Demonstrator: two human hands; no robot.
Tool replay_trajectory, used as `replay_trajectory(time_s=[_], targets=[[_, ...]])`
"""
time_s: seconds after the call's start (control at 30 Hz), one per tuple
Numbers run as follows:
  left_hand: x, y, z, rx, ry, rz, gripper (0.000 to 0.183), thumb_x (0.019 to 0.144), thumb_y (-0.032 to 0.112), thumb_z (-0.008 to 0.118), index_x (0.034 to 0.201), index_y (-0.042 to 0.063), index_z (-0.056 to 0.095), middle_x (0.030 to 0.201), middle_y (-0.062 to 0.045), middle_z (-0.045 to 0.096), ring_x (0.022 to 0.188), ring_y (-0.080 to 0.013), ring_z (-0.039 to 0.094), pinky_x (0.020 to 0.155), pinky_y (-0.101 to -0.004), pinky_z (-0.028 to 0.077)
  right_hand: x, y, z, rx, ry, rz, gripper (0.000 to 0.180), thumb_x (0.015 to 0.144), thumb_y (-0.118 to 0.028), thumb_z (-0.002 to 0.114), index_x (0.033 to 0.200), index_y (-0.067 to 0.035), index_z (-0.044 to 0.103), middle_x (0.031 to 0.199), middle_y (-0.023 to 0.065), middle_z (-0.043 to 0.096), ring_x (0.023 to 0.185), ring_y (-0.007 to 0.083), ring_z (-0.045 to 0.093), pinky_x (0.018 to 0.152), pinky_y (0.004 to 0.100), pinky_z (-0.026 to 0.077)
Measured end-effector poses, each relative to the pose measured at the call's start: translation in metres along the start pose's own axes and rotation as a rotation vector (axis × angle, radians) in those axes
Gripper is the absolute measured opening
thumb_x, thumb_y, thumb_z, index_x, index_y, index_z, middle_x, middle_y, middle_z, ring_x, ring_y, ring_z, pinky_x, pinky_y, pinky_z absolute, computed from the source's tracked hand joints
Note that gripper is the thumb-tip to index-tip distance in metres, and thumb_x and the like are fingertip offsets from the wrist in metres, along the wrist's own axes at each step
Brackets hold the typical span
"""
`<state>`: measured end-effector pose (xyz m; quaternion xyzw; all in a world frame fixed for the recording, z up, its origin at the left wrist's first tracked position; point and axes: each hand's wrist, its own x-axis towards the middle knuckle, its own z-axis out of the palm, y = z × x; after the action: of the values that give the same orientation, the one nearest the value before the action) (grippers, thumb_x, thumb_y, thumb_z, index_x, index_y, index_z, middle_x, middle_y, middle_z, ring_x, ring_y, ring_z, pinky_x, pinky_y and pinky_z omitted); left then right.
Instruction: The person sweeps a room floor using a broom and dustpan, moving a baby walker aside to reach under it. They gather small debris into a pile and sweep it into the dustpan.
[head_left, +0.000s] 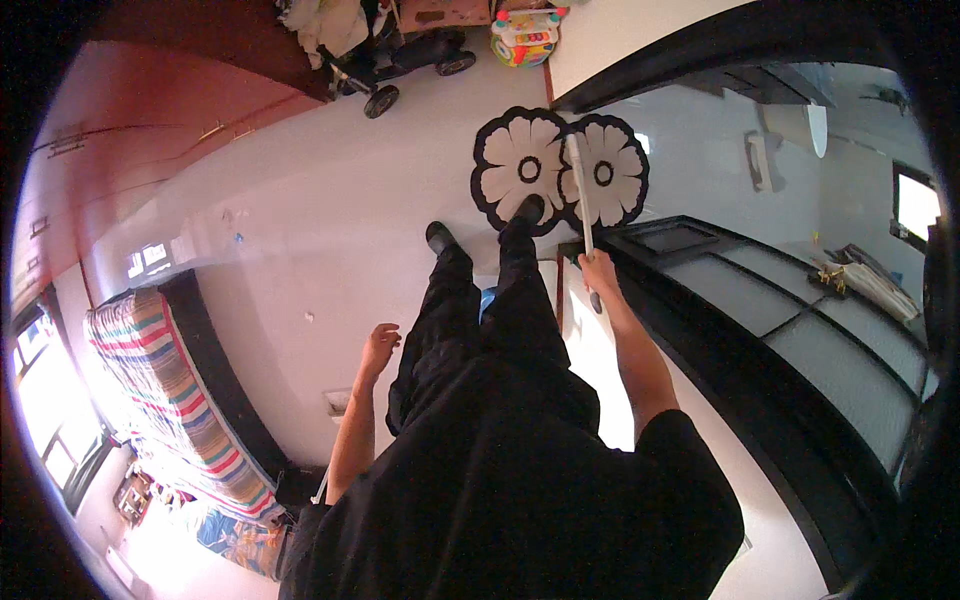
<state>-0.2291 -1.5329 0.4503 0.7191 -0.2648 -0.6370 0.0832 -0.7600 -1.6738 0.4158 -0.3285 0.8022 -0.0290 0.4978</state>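
Note:
My right hand is closed around a light-coloured pole near its dark-tipped end. The pole reaches away over a black and pale flower-shaped mat, and what is at its far end cannot be told. My left hand hangs beside my left thigh with its fingers loosely curled, holding nothing. One of my dark shoes rests on the near edge of the mat. The other shoe is on the pale floor to the left of it.
A black-framed door with glass panes stands on the right beside the doorway. Ahead are a wheeled stroller or similar frame and a colourful toy. A bed or couch with a striped cover is at left, red cabinets at upper left.

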Motion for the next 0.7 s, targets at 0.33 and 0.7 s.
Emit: replay_trajectory(time_s=[0.33, 0.7], targets=[[-0.011, -0.063, -0.029, 0.024, 0.021, -0.088, 0.027, 0.094, 0.018, 0.058, 0.118, 0.007, 0.066, 0.094, -0.007, 0.073, 0.080, -0.0140, 0.067, 0.063, -0.0289, 0.051, -0.037, -0.081, 0.167, 0.044, -0.323, -0.036, 0.017, 0.083, -0.013, 0.058, 0.090, 0.002, 0.058, 0.057, 0.0144, 0.059, 0.048, 0.0274, 0.062, 0.045, 0.0415, 0.052], [0.001, 0.008, -0.013, 0.041, 0.027, 0.142, 0.029, 0.093, 0.018, 0.058, 0.119, 0.007, 0.065, 0.092, -0.010, 0.073, 0.084, -0.0189, 0.069, 0.073, -0.0323, 0.053, -0.083, -0.107, 0.116, 0.173, -0.555, -0.165, 0.027, 0.090, -0.020, 0.063, 0.110, -0.003, 0.061, 0.061, 0.0029, 0.053, 0.042, 0.0126, 0.051, 0.036, 0.0297, 0.040]])
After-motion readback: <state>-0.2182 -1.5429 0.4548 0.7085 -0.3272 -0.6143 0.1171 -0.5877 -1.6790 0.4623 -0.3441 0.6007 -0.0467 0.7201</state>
